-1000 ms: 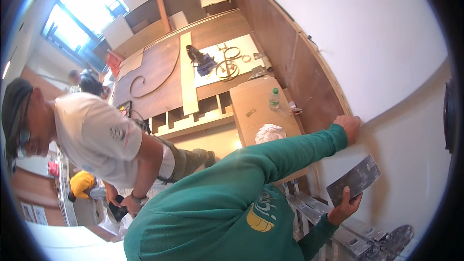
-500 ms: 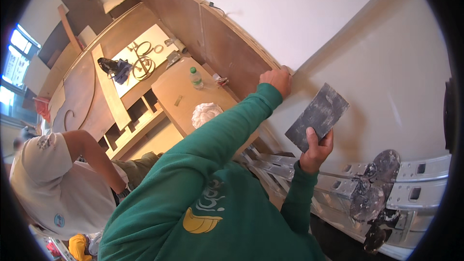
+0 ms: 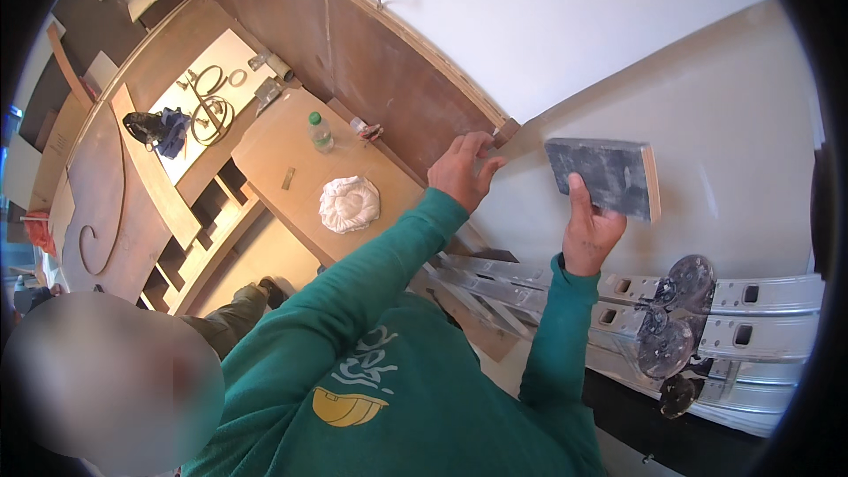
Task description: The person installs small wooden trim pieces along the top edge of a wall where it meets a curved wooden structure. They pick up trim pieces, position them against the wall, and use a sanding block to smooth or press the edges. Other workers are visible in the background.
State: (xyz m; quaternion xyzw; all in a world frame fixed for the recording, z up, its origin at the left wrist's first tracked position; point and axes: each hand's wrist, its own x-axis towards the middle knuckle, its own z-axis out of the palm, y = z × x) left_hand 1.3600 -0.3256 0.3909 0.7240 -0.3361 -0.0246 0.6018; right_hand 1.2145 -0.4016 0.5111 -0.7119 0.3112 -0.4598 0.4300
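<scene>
and here you are, your right hand [image 3: 594, 234] clamped on a flat block [image 3: 601, 175], thumb across its dark, scuffed face, fingers tucked behind. the block is up in front of the grey wall [image 3: 742, 106], its light wooden edge facing right. your left hand [image 3: 464, 168] is well clear of it, thumb spread and fingers loosely bent, nothing visible in them, right by the end of the brown panel [image 3: 397, 62]. so your two hands are apart, only one of them loaded.

how far along? the block is in your grip and raised; that much is done. the wall shows a faint pale streak, but no clear line between a worked patch and an unworked one, so i can't judge what's left.

over on the worktop [image 3: 265, 155], the bottle [image 3: 321, 134] and the white cloth bundle [image 3: 350, 204] sit away from your hands. a folded metal ladder [image 3: 760, 336] lies below your right hand, cut off toward the edge.

now the murky bits: you're hiding the block's back with your own fingers, and i can't tell whether it touches the wall. your left fingertips may or may not meet the panel's corner. another person [image 3: 110, 380] is blurred at lower left, hands out of sight.
</scene>
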